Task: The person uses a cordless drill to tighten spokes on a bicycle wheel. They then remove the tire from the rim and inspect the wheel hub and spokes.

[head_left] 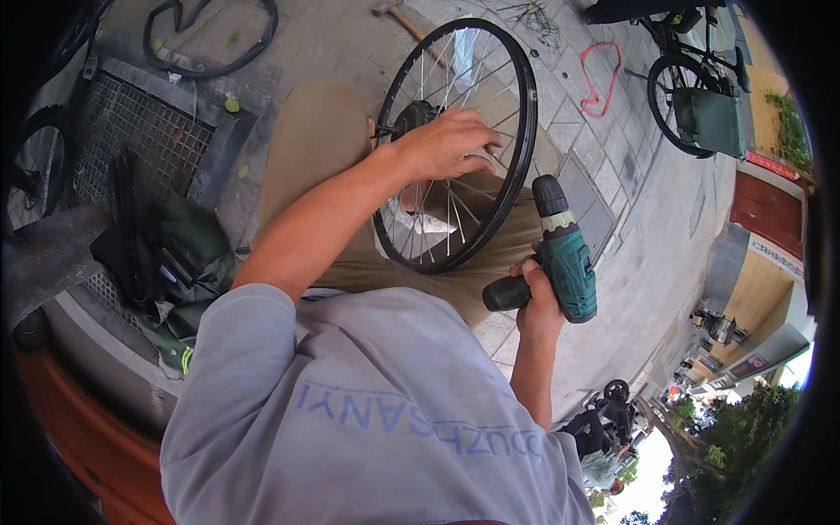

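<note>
A bicycle wheel (527,114) with a black rim stands tilted in front of my khaki-clad legs. My left hand (448,147) reaches across the black hub (411,120), its fingers curled among the spokes near the right side of the rim. Which spoke they grip is hard to make out. Several spokes below the hub have free ends that stop short of the rim. In my right hand (541,302) is a green and black cordless drill (569,271), gripped by its handle. Its black chuck points up, beside the rim and apart from it, with a thin bit showing.
A hammer (409,23) and a red strap (602,79) lie on the paving beyond the wheel. A black tyre (210,72) lies at the far left, by a metal grate (144,131). Dark bags (179,249) sit at left. A bicycle (678,101) stands far right.
</note>
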`<state>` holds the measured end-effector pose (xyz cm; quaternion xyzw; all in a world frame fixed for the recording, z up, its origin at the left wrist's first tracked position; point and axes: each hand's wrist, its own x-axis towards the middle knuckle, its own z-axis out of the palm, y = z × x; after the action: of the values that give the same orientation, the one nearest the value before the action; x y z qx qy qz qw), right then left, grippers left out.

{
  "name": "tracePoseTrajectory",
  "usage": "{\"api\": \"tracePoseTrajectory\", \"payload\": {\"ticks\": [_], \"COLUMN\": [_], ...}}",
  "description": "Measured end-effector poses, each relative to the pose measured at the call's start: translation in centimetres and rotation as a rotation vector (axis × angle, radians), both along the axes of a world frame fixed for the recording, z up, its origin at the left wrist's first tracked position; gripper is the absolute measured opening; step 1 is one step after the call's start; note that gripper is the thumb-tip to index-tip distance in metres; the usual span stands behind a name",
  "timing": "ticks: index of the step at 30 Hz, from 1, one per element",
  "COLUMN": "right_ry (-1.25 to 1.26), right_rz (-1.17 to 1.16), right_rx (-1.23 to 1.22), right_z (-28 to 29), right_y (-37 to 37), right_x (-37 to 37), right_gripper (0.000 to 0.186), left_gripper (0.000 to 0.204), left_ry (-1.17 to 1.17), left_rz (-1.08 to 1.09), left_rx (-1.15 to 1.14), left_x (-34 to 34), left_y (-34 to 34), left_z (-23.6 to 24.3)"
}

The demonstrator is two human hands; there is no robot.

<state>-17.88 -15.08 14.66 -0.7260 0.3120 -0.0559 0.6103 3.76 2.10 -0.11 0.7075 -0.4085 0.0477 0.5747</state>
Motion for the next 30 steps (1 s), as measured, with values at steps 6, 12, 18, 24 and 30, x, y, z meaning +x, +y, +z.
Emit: {"api": "tracePoseTrajectory", "payload": {"ticks": [6, 12, 18, 24, 30], "right_ry": [-0.012, 0.187, 0.164, 0.188, 0.083], "right_rz": [0.003, 0.203, 0.556, 0.663, 0.772], "right_rx": [0.082, -0.214, -0.746, -0.612, -0.657], "right_z": [0.2, 3.3, 6.1, 9.1, 9.7], "right_y": [-0.5, -1.4, -4.4, -4.9, -6.8], "right_x": [0.8, 0.8, 1.0, 4.0, 5.6], "right_gripper": [0.038, 0.031, 0.02, 0.028, 0.028], "left_gripper": [0.029, 0.025, 0.022, 0.023, 0.024], "left_ry": [-0.04, 0.021, 0.117, 0.116, 0.107], "left_rz": [0.026, 0.056, 0.042, 0.012, -0.012], "left_rx": [-0.073, -0.03, 0.017, 0.013, 0.057], "left_x": [0.0, 0.1, 0.2, 0.8, 0.9], "left_y": [0.0, -0.1, -0.1, -0.6, -0.8], "left_z": [-0.9, -0.9, -0.5, -0.7, -0.4]}}
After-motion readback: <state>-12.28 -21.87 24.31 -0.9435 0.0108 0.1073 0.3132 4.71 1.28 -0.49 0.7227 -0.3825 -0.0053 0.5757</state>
